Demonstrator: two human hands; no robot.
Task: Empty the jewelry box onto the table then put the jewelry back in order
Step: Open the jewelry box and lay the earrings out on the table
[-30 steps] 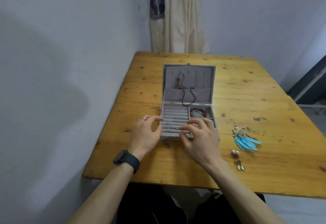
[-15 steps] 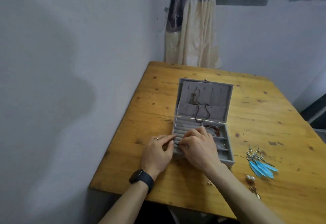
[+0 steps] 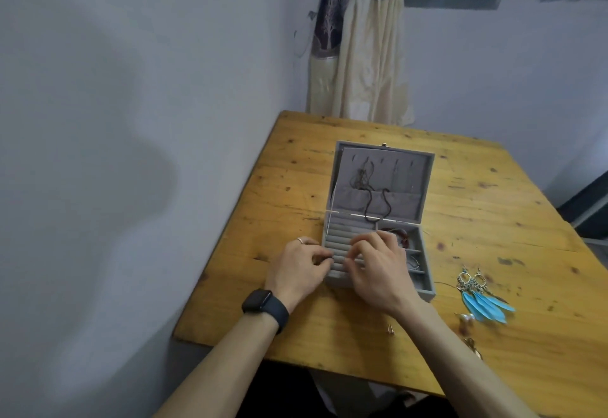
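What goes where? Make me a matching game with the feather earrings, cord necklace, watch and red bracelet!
Things:
1. feather earrings
2. cord necklace
3. watch
4. red bracelet

Places:
A. in a compartment of the jewelry box
B. on the table, right of the box
C. on the wrist of the left hand
D. hanging in the open lid

Pairs: 1-B, 2-D, 3-C, 4-A

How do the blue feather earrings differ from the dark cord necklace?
The blue feather earrings lie on the wooden table, right of the grey jewelry box; the dark cord necklace sits inside the box's open lid. The earrings are blue with silver hoops; the necklace is dark brown. Neither is being held.
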